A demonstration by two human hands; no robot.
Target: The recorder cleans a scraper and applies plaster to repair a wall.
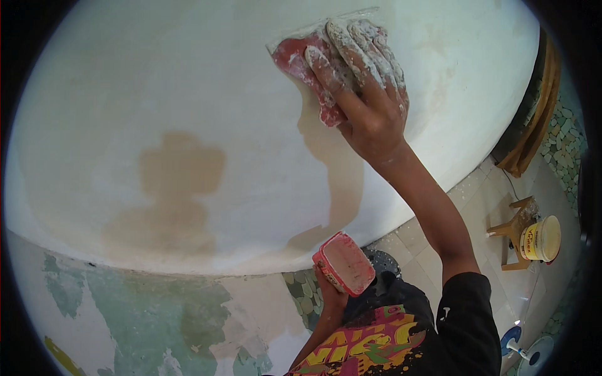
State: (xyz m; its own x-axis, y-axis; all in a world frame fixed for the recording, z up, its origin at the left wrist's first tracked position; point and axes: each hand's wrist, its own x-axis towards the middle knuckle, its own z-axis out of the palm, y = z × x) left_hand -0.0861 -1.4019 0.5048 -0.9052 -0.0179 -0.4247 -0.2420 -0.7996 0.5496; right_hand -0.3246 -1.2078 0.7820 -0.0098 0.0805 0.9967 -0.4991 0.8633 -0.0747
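My right hand, its fingers caked in white putty, grips a red putty spreader. The spreader's wide edge lies against the white wall, high in the view. Low in the middle, my left hand holds a red plastic tub from below and the side. Inside the tub is a pale, smooth paste, and smears of it mark the rim. Part of the left hand is hidden behind the tub.
Below the white area, the wall shows peeling green paint. At right, a white bucket rests by a small wooden stool on the tiled floor. Brown curved boards lean farther back. A blue and white object lies lower right.
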